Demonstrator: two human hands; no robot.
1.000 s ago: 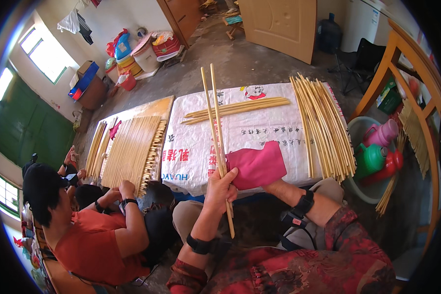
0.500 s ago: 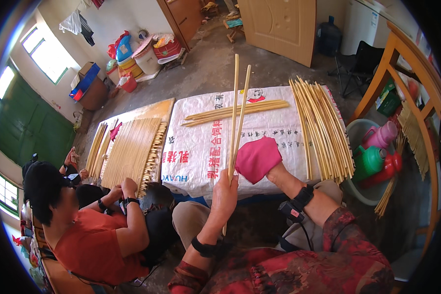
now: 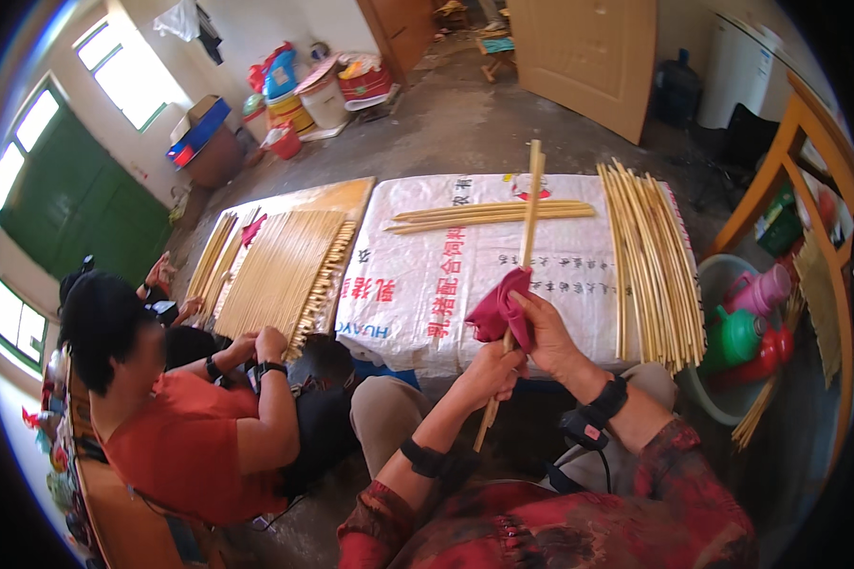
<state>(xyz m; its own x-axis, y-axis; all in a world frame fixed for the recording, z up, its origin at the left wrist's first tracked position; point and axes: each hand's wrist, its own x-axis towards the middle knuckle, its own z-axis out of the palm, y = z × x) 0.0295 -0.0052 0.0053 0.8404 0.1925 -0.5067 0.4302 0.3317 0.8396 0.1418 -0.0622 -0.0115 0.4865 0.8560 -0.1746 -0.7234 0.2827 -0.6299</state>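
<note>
Two long, pale bamboo sticks (image 3: 522, 256) are standing nearly upright over the white printed sack (image 3: 427, 284) covering the table. The left hand (image 3: 489, 372) is gripping their lower part with fingers closed, while the right hand (image 3: 546, 332) is pressing a crumpled magenta cloth (image 3: 498, 308) around them.

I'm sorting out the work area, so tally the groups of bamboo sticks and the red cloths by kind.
Held sticks, left hand gripping, right hand wiping: 1 bunch
Stick groups lying on the white sack: 2, a small pile and a big row
Stick groups on the wooden board: 1
Red cloths: 2
Total: 6
</note>
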